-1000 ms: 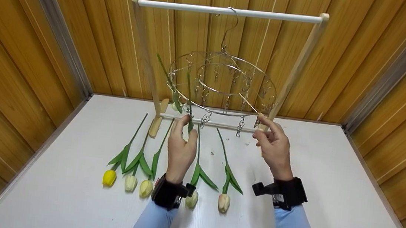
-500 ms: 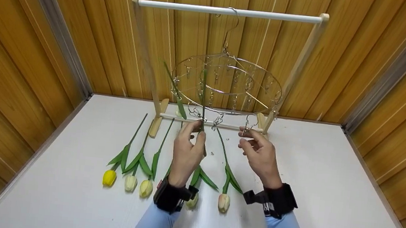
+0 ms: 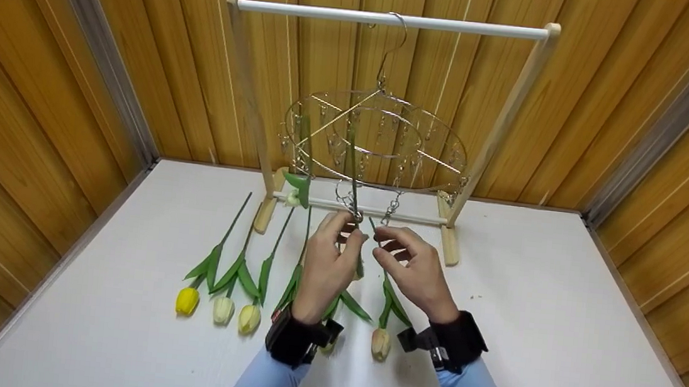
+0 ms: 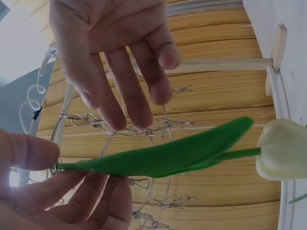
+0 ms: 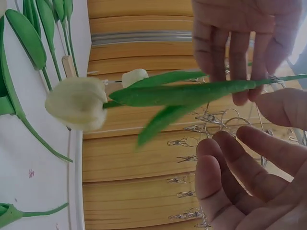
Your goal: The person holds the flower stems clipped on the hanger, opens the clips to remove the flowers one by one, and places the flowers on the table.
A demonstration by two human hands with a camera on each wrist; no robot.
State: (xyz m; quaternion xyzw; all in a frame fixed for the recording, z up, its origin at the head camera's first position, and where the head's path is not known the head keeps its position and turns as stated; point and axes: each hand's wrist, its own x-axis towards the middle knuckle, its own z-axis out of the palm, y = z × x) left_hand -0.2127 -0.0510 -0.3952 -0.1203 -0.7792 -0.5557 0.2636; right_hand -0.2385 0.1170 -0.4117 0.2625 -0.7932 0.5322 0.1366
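My left hand (image 3: 328, 264) holds a pale tulip (image 4: 280, 149) by its green stem, close to a metal clip. In the left wrist view, its thumb and fingers lie on opposite sides of that stem. The bloom hangs downward below the round wire clip hanger (image 3: 377, 187). Just right of it, my right hand (image 3: 416, 270) has loosely bent fingers and nothing in them, near a dangling clip (image 3: 391, 207). Another white tulip (image 3: 293, 197) hangs head-down from the hanger's left side.
The hanger hooks over the white bar (image 3: 462, 26) of a wooden stand (image 3: 509, 121). Several tulips lie on the white table (image 3: 88, 295), including a yellow tulip (image 3: 187, 301) and a pinkish tulip (image 3: 380, 344). Wooden panels surround the table.
My left hand has moved right with the tulip. The hanger has turned, its front clips shifting right. My right hand has come away from the rim, left and down toward my left hand.
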